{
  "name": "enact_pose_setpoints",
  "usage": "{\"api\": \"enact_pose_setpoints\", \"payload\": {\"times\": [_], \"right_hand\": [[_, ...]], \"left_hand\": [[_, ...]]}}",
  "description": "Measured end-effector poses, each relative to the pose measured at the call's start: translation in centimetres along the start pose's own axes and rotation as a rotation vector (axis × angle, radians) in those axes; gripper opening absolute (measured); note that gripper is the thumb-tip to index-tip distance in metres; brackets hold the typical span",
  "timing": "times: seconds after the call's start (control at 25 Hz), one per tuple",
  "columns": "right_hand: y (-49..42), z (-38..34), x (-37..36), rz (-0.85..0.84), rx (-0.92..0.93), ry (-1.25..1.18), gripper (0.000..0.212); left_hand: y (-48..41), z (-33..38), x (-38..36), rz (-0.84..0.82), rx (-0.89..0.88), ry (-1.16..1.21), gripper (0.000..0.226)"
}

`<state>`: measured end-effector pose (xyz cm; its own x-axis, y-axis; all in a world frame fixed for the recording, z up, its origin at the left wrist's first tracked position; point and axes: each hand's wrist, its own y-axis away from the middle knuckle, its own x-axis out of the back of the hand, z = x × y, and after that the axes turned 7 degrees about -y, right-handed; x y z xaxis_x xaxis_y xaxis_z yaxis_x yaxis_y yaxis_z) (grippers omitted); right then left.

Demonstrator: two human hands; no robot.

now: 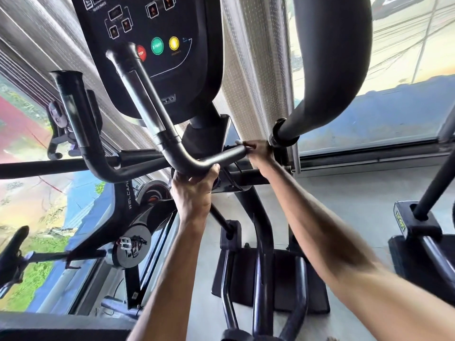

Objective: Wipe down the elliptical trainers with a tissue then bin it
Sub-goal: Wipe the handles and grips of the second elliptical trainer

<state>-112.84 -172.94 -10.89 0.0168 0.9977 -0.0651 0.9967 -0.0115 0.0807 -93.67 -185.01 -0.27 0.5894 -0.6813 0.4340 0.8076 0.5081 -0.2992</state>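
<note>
Your left hand (194, 187) grips the lower bend of the elliptical trainer's (263, 242) fixed black handlebar (147, 94), fingers wrapped under the tube and thumb over the top. Your right hand (258, 152) is at the stub end of the same bar, just beside the collar of the thick swing arm (327, 70). The wrist faces the camera and the fingers are hidden, so you cannot tell if they are clenched or loose. For the tissue, only a small pale scrap (238, 142) shows at those fingertips, touching the bar end, too small to be sure. The console (172, 77) sits above the bar, with red (141, 53), green (157, 46) and yellow (174, 43) buttons. An exercise bike (128, 200) stands to the left by the window (394, 114), and another machine (418, 225) is at the right edge.
</note>
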Motion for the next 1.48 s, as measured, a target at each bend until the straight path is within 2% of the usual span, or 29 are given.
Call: {"api": "enact_pose_setpoints", "payload": {"times": [0.12, 0.16, 0.28, 0.4, 0.56, 0.68, 0.8, 0.88, 0.96, 1.04, 1.16, 1.28, 1.4, 1.48], "right_hand": [[4.6, 1.8, -1.1, 0.285, -0.117, -0.212, 0.022], [5.8, 2.1, -1.8, 0.324, -0.154, -0.382, 0.022], [8.4, 1.2, -3.8, 0.361, -0.236, -0.775, 0.021], [10.4, -0.5, -5.0, 0.419, -0.249, -0.87, 0.012], [14.7, -2.8, -5.7, 0.338, -0.156, -0.978, 0.007], [17.9, -3.9, -5.6, 0.3, 0.113, -0.769, 0.009], [18.3, -4.2, -4.6, 0.281, 0.525, -0.361, 0.016], [16.8, -4.4, -3.1, 0.273, 0.644, -0.036, 0.019], [14.3, -4.6, -1.4, 0.25, 0.65, 0.201, 0.016], [12.4, -4.7, -0.2, 0.194, 0.633, 0.331, 0.012], [10.3, -6.4, 0.3, 0.067, 0.51, 0.458, 0.024], [10.4, -10.2, 0.1, -0.167, 0.524, 0.602, 0.02], [11.5, -14.2, -0.5, -0.479, 0.511, 0.552, 0.021], [11.5, -15.2, -0.9, -0.568, 0.504, 0.555, 0.027]], "left_hand": [[-0.1, 0.3, 0.0, -0.004, 0.024, 0.021, 0.032], [0.0, 0.5, 0.0, -0.005, 0.022, 0.027, 0.029], [0.2, 0.8, 0.3, -0.046, 0.022, 0.034, 0.03], [0.8, 1.2, 1.1, -0.051, 0.025, 0.145, 0.039], [1.1, 1.8, 2.0, -0.021, -0.02, 0.222, 0.016], [1.0, 1.8, 2.7, -0.023, -0.012, 0.265, 0.017], [1.2, 1.9, 3.2, -0.03, 0.002, 0.26, 0.028], [1.6, 2.1, 3.3, -0.034, 0.0, 0.226, 0.032], [1.8, 2.2, 3.3, -0.054, 0.026, 0.251, 0.03], [2.0, 2.2, 3.4, -0.065, 0.058, 0.298, 0.023], [2.1, 1.6, 3.4, -0.052, 0.106, 0.382, 0.023], [1.8, 1.4, 3.2, -0.03, 0.141, 0.445, 0.036], [1.5, 0.5, 3.3, -0.026, 0.192, 0.467, 0.052], [1.6, 0.1, 3.4, -0.003, 0.217, 0.478, 0.055]]}}
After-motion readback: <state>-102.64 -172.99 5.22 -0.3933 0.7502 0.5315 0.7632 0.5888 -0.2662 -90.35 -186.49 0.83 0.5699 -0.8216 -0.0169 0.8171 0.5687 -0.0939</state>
